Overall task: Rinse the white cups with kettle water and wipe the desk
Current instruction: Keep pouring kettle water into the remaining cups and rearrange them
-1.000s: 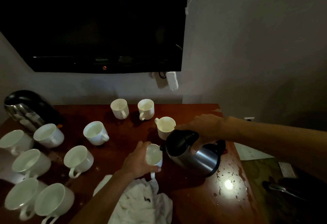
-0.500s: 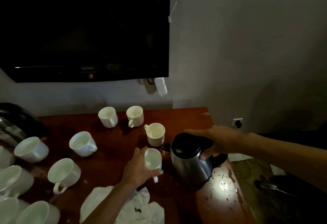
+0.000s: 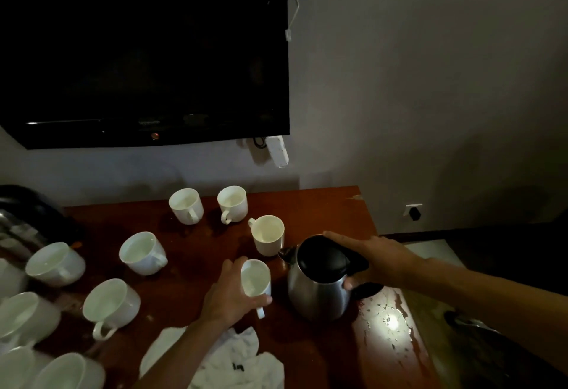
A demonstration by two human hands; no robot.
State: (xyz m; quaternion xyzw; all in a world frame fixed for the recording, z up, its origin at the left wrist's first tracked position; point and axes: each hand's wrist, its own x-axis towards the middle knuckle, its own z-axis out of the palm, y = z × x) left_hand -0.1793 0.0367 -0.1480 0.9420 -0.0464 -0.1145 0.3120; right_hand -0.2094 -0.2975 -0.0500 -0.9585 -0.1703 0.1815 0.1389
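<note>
Upright again after tilting, the steel kettle (image 3: pixel 319 284) stands on the glossy wooden desk (image 3: pixel 196 244). Right hand (image 3: pixel 381 262) grips its black handle. Left hand (image 3: pixel 230 293) wraps around a tilted white cup (image 3: pixel 256 278).

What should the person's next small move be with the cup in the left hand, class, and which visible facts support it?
Probably swirl and tip out the held cup. The left hand grips it tilted, the kettle stands upright on the desk under the right hand, so pouring looks finished. Whether it holds water is unclear.
</note>
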